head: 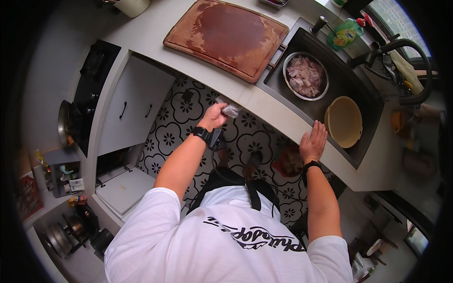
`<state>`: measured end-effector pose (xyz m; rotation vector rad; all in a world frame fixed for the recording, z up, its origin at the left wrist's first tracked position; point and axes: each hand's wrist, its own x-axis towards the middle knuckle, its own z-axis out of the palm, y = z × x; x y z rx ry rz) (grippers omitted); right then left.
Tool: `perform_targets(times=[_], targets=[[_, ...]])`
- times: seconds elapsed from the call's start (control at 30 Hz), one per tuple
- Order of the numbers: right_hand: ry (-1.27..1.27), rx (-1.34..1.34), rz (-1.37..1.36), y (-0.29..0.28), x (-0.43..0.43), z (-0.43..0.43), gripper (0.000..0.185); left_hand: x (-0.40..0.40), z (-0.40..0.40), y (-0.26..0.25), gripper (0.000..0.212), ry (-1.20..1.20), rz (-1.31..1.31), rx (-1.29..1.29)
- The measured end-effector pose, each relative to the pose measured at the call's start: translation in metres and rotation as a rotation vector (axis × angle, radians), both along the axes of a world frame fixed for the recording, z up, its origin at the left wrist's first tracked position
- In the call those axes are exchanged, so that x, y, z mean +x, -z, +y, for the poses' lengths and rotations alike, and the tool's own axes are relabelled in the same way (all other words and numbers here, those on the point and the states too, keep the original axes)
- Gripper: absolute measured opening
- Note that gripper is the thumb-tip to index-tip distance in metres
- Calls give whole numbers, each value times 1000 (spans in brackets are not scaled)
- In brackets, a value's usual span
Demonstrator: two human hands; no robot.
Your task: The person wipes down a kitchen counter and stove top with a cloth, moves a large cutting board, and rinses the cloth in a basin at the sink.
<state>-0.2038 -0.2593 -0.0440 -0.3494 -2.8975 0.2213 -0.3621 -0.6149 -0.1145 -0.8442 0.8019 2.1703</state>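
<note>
My left hand [214, 116] grips a crumpled grey-white cloth [232, 108] at the counter's front edge; whether the cloth touches the edge is hard to tell. Flat on the sink's front rim lies my right hand [313, 140], fingers together and holding nothing. Just beyond it, a beige plastic basin [345, 122] stands in the dark sink [341, 76]. Beside the basin is a metal bowl [308, 98] full of raw, pale pink meat pieces [305, 75]. A large wooden cutting board [230, 35], with wet-looking dark patches, lies on the counter left of the sink.
A black faucet [423, 67] arches at the sink's far right, near a green dish soap bottle [345, 34]. Below the counter, a red bag [281, 163] with contents sits on the patterned floor [170, 139]. A black cooktop [92, 95] is on the left; below it, a cabinet flap [125, 189] hangs lowered.
</note>
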Motion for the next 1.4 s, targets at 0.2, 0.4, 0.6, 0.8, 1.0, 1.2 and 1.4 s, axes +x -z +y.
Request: perform_targets(times=[0.2,0.4,0.6,0.8,1.0,1.2,1.4], targets=[[-12,-5,38,7,6,2,58,23,18,-45,30,5,158,-284],[1,-63,96,14,3,6,58,41,17,-121,36,316,256,-217],[-138,-1079,-35,3,-21,-7,63,56,45,-190,39,576,385,-28],[-378,-2205,-504,-97,-14,-108,46,81,42,-215,31,676,487,-294],[120,-1153,94,-29,9,-84,25,85,-11,-220,28,523,441,-654],[430,-429,500,6,61,0,46,76,-129,-214,23,257,354,-735],[354,-183,313,43,27,-50,51,58,-207,-190,19,242,385,-881]])
